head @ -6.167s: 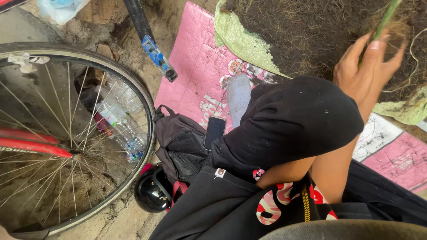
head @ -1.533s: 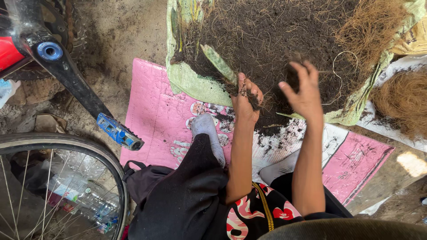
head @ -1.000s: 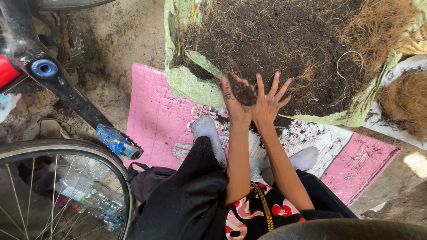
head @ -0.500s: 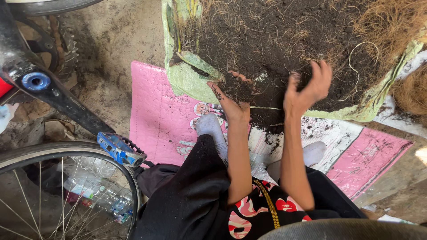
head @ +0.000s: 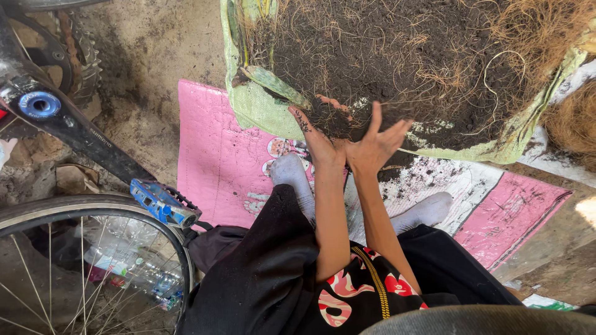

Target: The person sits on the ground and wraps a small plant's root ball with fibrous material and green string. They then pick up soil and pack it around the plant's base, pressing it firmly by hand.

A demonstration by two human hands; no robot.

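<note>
soil pile point(head: 397, 56): heaped on green sack point(head: 261, 105), laid over pink mat point(head: 217, 161).
left hand point(head: 316, 133): soil clump cupped at pile's near edge.
right hand point(head: 375, 146): open, fingers spread; brought back beside the left since half a second ago.

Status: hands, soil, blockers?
Left hand scooping soil, fingers curled. Right hand open beside it, wrists touching. Green sack rim folded alongside.

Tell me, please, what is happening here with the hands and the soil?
A person sitting on a pink mat works both bare hands in dark, fibrous soil heaped on a green woven sack. The left hand cups a clump at the heap's near edge; the right hand is open beside it, fingers spread. A bicycle wheel stands at left.
</note>
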